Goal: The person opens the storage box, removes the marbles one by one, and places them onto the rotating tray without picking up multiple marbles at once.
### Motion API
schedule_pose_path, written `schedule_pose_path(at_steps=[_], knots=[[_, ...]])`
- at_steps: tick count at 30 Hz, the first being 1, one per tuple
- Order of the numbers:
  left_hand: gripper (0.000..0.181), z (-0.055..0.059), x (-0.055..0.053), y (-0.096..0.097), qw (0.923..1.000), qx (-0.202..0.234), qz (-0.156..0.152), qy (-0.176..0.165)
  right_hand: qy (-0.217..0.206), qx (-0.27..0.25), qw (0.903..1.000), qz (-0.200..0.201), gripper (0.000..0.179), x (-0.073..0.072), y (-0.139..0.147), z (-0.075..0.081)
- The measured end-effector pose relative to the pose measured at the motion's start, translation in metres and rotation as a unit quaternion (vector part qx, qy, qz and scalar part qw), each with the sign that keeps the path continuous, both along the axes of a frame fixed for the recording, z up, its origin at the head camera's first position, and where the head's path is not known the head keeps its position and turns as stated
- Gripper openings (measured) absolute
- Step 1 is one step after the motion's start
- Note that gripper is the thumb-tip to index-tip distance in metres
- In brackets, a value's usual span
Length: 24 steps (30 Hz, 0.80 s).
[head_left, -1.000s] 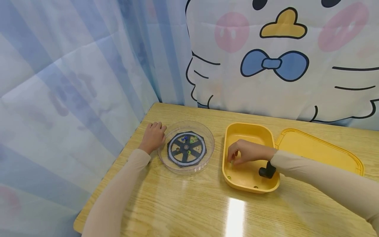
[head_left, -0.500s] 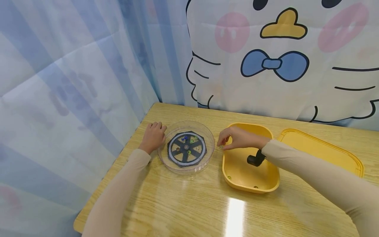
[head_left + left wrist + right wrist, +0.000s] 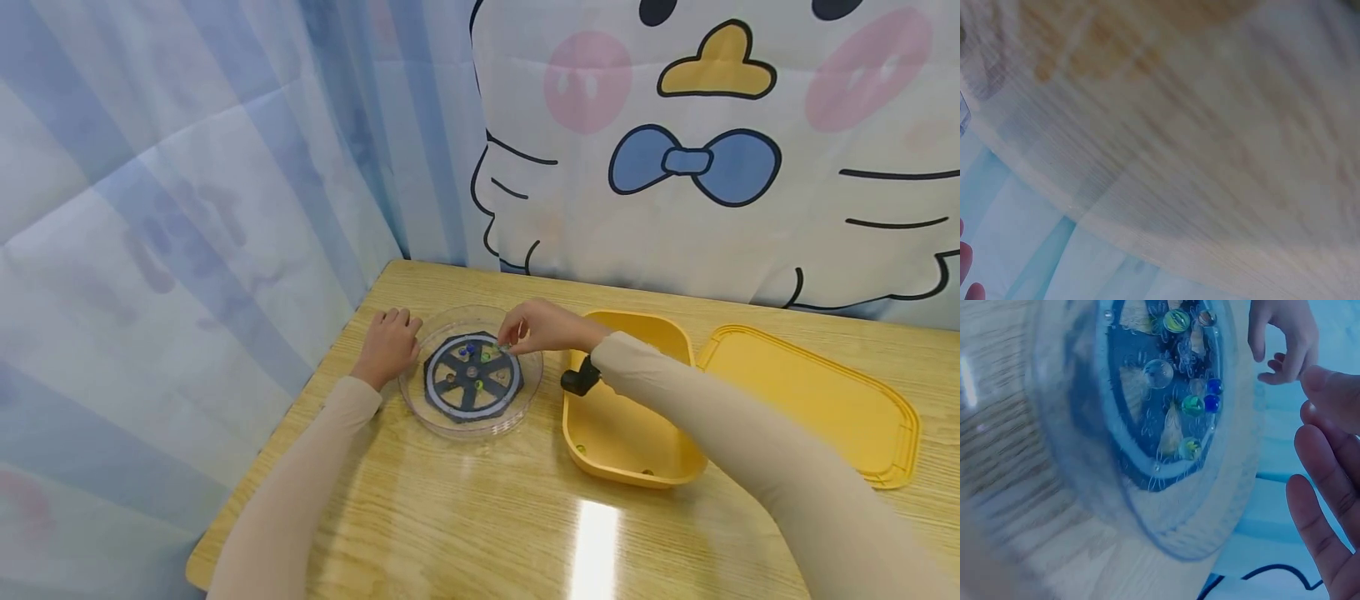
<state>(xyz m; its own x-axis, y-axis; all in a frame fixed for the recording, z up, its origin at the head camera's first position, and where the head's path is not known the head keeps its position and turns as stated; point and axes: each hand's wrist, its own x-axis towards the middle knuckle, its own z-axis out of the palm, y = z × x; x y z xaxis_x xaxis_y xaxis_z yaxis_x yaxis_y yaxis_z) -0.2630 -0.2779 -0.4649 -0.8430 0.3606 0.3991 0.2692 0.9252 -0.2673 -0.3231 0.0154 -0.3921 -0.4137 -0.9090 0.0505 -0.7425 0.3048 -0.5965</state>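
Note:
A clear round dish (image 3: 471,432) stands on the table, with a dark wheel-like pattern (image 3: 465,408) showing at its bottom. Several glass marbles lie in it, among them blue marbles (image 3: 1212,403), a green marble (image 3: 1192,405) and a clear one (image 3: 1159,374). Over the dish's right side, my right hand (image 3: 546,325) pinches a small greenish marble (image 3: 504,347) between thumb and forefinger; in the right wrist view that marble is hidden. My left hand (image 3: 388,346) rests at the dish's left rim, fingers loosely bent and holding nothing visible. The left wrist view is mostly blurred.
Right of the dish sits an open yellow box (image 3: 637,433) with a yellow-green marble (image 3: 581,449) and a brown marble (image 3: 647,472) near its front wall. Its yellow lid (image 3: 817,400) lies further right. Curtains (image 3: 225,208) hang along the table's left and back edges.
My right hand has lifted out of the yellow box and travelled left over its rim to the dish, carrying the marble. The left hand keeps its place.

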Motion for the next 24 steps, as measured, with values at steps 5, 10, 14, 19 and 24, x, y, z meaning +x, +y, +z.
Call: schedule_pose_path(at_steps=[5,10,14,19,24], knots=[[0.010,-0.001,0.000,0.000,1.0000,-0.002,0.003,0.000,-0.011,0.004,0.9999,0.004,0.016,-0.004,-0.022,-0.011],[0.010,-0.001,0.001,0.000,1.0000,0.000,0.006,-0.006,-0.023,0.022,0.9995,0.002,0.015,-0.004,-0.040,-0.022],[0.010,-0.001,0.000,0.000,1.0000,0.003,0.005,-0.007,-0.012,0.036,0.9993,-0.001,0.014,-0.002,-0.052,-0.025],[0.010,0.000,0.000,-0.001,1.0000,0.000,0.005,-0.003,0.015,0.052,0.9985,0.003,0.013,0.000,-0.064,-0.031],[0.011,0.000,0.000,-0.001,1.0000,-0.001,0.001,0.000,0.020,0.059,0.9979,0.018,0.012,0.000,-0.072,-0.039]])
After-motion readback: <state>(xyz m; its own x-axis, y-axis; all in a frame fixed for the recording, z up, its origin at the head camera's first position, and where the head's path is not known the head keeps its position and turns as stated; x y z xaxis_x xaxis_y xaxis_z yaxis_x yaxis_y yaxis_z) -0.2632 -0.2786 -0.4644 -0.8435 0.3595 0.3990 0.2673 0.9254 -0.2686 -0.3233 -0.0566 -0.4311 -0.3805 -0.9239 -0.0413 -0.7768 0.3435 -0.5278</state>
